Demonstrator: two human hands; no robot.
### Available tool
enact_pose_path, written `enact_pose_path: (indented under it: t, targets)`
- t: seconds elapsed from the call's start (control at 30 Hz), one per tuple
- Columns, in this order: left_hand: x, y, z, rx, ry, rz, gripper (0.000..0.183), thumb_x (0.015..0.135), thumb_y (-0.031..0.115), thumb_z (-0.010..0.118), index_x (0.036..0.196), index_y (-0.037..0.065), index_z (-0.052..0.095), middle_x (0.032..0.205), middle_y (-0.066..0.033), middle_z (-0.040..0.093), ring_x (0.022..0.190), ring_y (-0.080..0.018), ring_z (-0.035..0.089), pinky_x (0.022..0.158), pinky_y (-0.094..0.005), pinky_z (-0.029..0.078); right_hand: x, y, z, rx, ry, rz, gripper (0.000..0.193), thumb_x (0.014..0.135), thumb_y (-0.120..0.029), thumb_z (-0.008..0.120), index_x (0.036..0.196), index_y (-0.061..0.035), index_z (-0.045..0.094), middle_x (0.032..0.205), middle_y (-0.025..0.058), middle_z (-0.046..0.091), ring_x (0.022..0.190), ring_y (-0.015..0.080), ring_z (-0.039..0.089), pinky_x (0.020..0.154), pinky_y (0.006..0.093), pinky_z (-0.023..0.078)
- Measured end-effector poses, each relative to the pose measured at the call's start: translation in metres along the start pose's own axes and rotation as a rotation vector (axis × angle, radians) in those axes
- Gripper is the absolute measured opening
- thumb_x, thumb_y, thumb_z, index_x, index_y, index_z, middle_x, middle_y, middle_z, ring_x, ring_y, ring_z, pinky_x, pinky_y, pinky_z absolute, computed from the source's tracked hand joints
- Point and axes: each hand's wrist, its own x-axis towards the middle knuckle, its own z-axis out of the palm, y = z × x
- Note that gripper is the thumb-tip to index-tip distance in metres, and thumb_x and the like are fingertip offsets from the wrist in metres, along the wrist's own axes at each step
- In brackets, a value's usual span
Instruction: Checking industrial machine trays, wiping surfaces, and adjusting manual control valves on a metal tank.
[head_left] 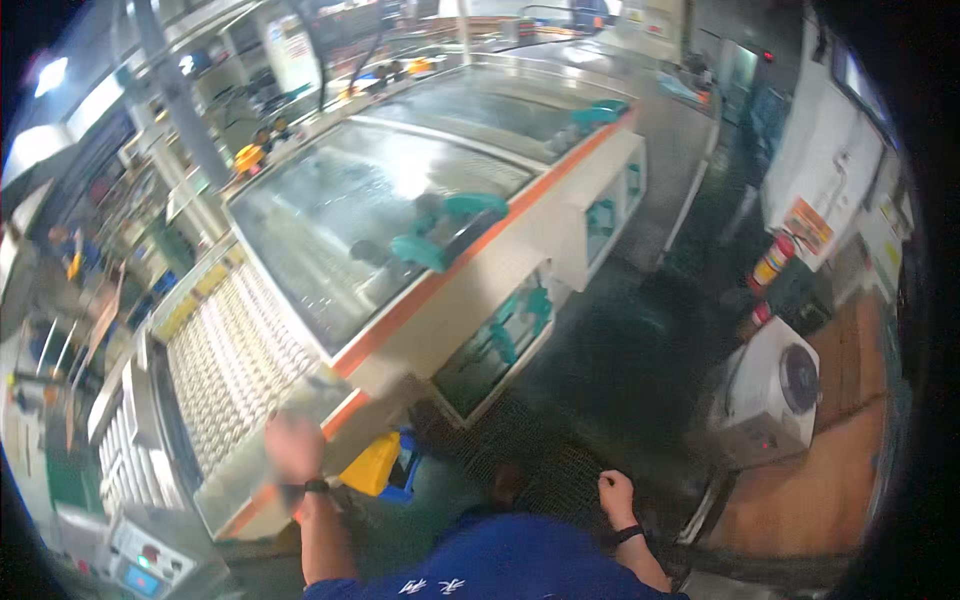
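Observation:
My left hand (295, 445) is over the near edge of a long cream machine (420, 335) with an orange trim strip, beside its bed of white rollers (235, 350). Motion smears its fingers, and whether it touches the edge I cannot tell. My right hand (616, 496) hangs beside my body over the dark floor, its fingers curled in, with nothing visible in it. Clear lids (370, 200) with teal handles (475, 204) cover the machine beyond the rollers.
A yellow and blue bin (370, 465) stands on the floor below the machine's near corner. To the right are a white boxy unit with a round fan (770, 390) and a red fire extinguisher (770, 262). At lower left is a control panel (145, 560).

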Motion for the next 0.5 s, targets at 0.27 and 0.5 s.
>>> enact_pose_path:
  t: [0.27, 0.5]
  targets:
    - [0.0, -0.007, 0.001, -0.029, 0.094, -0.009, 0.035, 0.081, 0.021, 0.066, 0.109, 0.0, 0.066, 0.121, -0.0187, 0.063, 0.114, -0.0373, 0.058, 0.099, -0.0452, 0.047, 0.034, -0.013, 0.006, -0.03, -0.132, -0.069, 0.024, 0.088, -0.016, 0.063, 0.102, 0.0018, 0.07, 0.097, 0.0188, 0.072, 0.093, 0.0285, 0.069, 0.083, 0.0367, 0.052]
    - [-0.001, -0.009, 0.001, -0.028, 0.101, -0.046, 0.033, 0.082, 0.023, 0.066, 0.11, 0.005, 0.067, 0.124, -0.014, 0.064, 0.116, -0.0336, 0.058, 0.099, -0.0428, 0.047, 0.042, -0.017, 0.025, -0.066, -0.224, -0.105, 0.025, 0.086, -0.016, 0.063, 0.102, 0.0025, 0.071, 0.095, 0.0186, 0.072, 0.091, 0.0298, 0.07, 0.083, 0.0367, 0.053]
